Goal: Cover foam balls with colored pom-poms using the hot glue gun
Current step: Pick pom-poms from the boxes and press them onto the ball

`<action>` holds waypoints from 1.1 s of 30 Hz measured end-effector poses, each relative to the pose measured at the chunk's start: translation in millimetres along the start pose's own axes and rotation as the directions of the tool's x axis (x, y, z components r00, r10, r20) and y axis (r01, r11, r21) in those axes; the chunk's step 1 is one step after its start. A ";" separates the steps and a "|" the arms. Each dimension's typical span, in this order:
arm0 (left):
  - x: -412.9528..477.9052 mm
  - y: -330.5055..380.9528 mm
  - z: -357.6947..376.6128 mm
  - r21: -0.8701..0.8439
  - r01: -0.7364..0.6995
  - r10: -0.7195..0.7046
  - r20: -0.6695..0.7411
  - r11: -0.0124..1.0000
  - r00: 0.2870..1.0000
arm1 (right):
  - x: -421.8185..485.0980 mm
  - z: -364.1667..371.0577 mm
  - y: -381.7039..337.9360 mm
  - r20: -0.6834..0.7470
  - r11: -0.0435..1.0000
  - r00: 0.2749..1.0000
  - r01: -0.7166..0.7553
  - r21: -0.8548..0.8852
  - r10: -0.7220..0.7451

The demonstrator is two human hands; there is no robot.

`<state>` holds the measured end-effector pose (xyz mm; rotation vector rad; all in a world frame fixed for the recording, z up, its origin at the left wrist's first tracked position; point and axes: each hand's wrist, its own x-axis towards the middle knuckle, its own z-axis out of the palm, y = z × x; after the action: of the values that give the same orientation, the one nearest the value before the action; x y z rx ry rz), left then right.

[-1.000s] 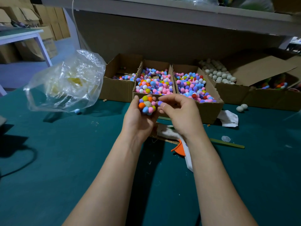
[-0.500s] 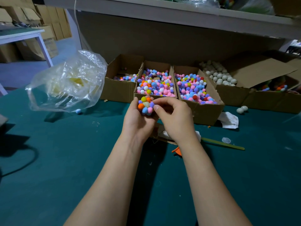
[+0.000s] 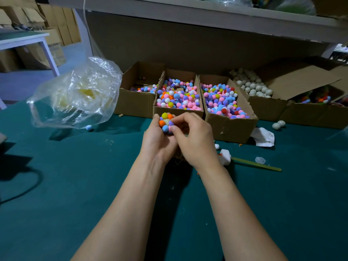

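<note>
the foam ball (image 3: pixel 166 122) sits just above the middle of the view, lifted off the table, part clad in pom-poms: yellow and orange on top, orange at nine o'clock, blue and pink below, with a bare pale patch in the centre. the left hand (image 3: pixel 157 140) cups it from seven o'clock, fingers curled round its back and thumb along its left side, gripping it. the right hand (image 3: pixel 194 136) comes in from four o'clock with its fingers bent, forefinger and thumb pinching at the ball's right edge. whether a loose pom-pom lies between those tips cannot be told.

straight behind the ball, at twelve o'clock, stands the middle cardboard box (image 3: pixel 178 112), heaped with mixed pom-poms. a second full box (image 3: pixel 226 129) is at two o'clock and a nearly empty one (image 3: pixel 135 102) at eleven o'clock. further out towards two o'clock, a box of bare white balls (image 3: pixel 263 108), and two loose white balls (image 3: pixel 278 125) on the green table (image 3: pixel 75 185) at three o'clock, beside a crumpled paper (image 3: pixel 263 137).

at four o'clock a white object (image 3: pixel 225 156) shows past the right wrist, with a thin green stick (image 3: pixel 256 164) running on from it. at ten o'clock a clear plastic bag (image 3: pixel 79 97) billows, a lone blue pom-pom (image 3: pixel 88 127) just under it.
</note>
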<state>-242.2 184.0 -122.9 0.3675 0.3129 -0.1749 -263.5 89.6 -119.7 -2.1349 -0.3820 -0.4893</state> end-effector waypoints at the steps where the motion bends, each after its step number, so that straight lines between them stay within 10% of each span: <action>1: 0.5 0.8 -0.5 0.008 0.002 -0.002 -0.012 1.000 1.000 | -0.5 0.8 0.4 -0.004 1.000 1.000 0.005 -0.002 -0.005; 11: -6.1 1.2 -0.8 0.075 -0.054 0.039 0.186 0.996 0.982 | 1.8 -0.5 3.0 -0.037 1.000 0.999 -0.015 -0.001 0.015; 29: -6.3 -1.7 1.3 0.156 -0.079 0.058 0.133 0.985 0.989 | 6.3 -7.1 5.3 -0.154 1.000 0.988 -0.012 0.003 0.012; 33: -6.3 3.1 2.7 0.027 -0.076 0.073 0.094 0.997 0.993 | 26.5 -27.5 22.0 -0.355 0.949 0.919 -0.252 -0.192 0.172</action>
<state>-246.7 186.5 -117.4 0.3998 0.2045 -0.1231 -236.2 57.1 -108.0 -2.2308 0.1081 -0.7866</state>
